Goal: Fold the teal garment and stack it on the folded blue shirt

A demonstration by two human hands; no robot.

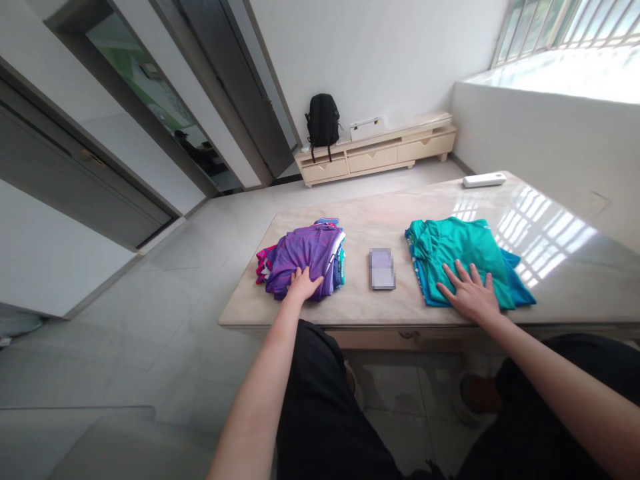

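My left hand rests with fingers spread on the near part of a pile of folded clothes, topped by a purple garment. Pink, white and blue cloth edges stick out from under it. On the right, my right hand lies flat and open on a teal folded garment. Beneath the teal one, a blue garment shows at the sides. Between the two piles sits a small flat rectangular object, blurred out by pixels, so its kind is hidden.
Both piles lie on a glossy marble-patterned table. A long white device is at its far right edge. Against the wall, a low cabinet carries a black backpack and a white case. My legs are under the table's near edge.
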